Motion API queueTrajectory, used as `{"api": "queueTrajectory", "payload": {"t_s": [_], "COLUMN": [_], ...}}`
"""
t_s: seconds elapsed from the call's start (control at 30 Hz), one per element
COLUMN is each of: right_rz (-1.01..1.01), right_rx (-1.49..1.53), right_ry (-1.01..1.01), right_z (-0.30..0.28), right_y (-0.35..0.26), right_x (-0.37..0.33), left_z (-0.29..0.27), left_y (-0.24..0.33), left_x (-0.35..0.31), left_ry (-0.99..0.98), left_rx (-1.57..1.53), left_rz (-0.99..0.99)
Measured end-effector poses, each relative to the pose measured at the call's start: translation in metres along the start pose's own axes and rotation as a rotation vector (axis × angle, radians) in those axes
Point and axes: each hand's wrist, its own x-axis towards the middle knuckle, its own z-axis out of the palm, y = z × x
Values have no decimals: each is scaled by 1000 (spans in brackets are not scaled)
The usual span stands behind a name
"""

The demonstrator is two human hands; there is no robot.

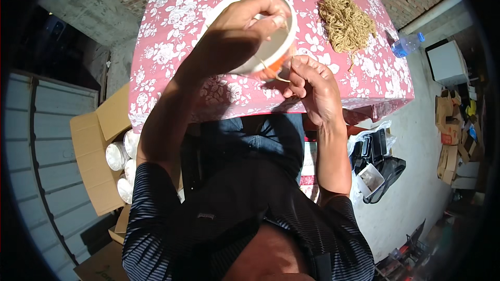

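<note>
Tub (272,47) of what looks like white-lined card, orange on its outer wall, sits tipped at the near part of the flowered surface (172,54), its mouth turned up toward the seated person. From where I stand, a short cord (272,71) shows against the near right side of the wall, and the step looks like fastening it there.

The left hand (244,23) reaches over the mouth with its fingers curled and thumb drawn in close to them; I can't tell whether anything is caught between them. The right hand (313,79) is just outside the wall, thumb and forefinger pressed together, pinching what seems to be the cord; the exact grip is too small to make out.

To do this well, I'd steady the rim from the left so the tub doesn't roll, grip the cord close to its tip so it can't bend away, and draw it snug without tearing or creasing the wall. The loose heap of tan cord (346,23) lies well to the right, best kept clear of the working fingers.
</note>
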Motion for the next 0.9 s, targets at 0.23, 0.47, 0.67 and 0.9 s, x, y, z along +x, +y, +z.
{"api": "queueTrajectory", "payload": {"t_s": [0.23, 0.47, 0.67, 0.9], "right_rz": [12, -74, -42, 101], "right_rx": [63, -14, 147, 138], "right_ry": [-12, -116, -263, -317], "right_z": [-1, -7, 0, -7], "right_y": [-3, -34, -45, -2], "right_x": [9, 17, -7, -53], "left_z": [6, -5, -8, 37], "left_y": [22, 34, 67, 90], "left_x": [8, 3, -20, -84], "left_ry": [-87, -96, -113, -147], "left_rx": [141, 715, 158, -188], "left_rz": [156, 475, 193, 19]}}
